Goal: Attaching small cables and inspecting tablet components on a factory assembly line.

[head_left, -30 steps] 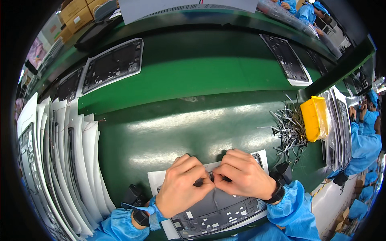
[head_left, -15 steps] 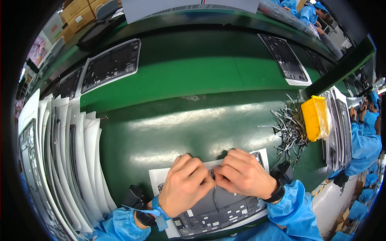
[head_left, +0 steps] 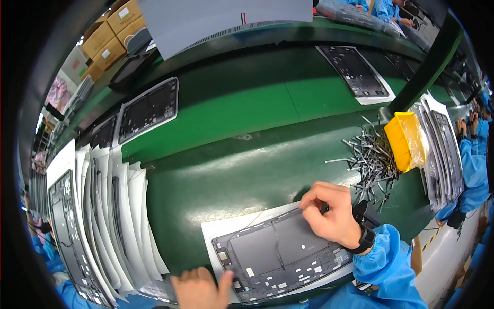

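A dark grey tablet housing point(head_left: 303, 244) with small white patches lies on a white sheet point(head_left: 210, 229). A thin dark strip point(head_left: 279, 247) runs down its middle, and a fine wire shows by its upper left edge. Over the housing's upper right part is my right hand point(head_left: 329, 213), thumb and fingers pinched together; what they hold, if anything, is hidden. My left hand point(head_left: 200, 288) is low beside the housing's lower left corner, thumb spread away from the fingers, with nothing visible in it. Near its fingertips lies a shiny clear-wrapped piece point(head_left: 157, 289).
Stacked housings with white sheets point(head_left: 110, 221) stand on the left. To the right are a heap of grey strips point(head_left: 373, 165), a yellow bin point(head_left: 404, 141) and another stack point(head_left: 445, 149). More housings point(head_left: 355, 72) lie on the far ledge beside a green post point(head_left: 427, 67). Co-workers sit beyond.
Both hands were together above the housing. My left hand has moved down and left off it, its fingers parting; my right has shifted slightly right. The view has turned a little.
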A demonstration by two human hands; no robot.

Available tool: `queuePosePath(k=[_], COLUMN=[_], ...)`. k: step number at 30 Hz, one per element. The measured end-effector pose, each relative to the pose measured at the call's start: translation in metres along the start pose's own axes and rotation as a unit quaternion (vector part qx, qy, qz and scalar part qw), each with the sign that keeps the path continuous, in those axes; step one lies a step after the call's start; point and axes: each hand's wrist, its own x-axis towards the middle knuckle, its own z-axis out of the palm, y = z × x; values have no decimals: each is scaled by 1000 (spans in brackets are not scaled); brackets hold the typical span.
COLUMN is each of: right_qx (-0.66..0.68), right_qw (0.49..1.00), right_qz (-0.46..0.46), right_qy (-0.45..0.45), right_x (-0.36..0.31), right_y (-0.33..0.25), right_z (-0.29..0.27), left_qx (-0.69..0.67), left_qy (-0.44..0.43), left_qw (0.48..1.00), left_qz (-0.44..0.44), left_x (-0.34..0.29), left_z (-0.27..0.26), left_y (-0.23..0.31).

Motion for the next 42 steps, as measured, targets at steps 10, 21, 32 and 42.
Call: queuePosePath(k=[10,21,32,42], right_qx=[59,97,-19,-17], right_qw=[997,989,986,981], right_qz=[16,-68,-134,-168], right_qy=[50,93,95,96], right_x=[-6,-17,-20,-19], right_y=[3,6,7,8], right_z=[2,-9,-7,6], left_qx=[-455,-486,88,-96], left_qy=[79,278,457,164], left_qw=[877,828,881,947], left_qz=[-130,35,78,260], left_x=[11,277,403,386], left_z=[15,-14,-14,19], left_y=[11,-80,55,285])
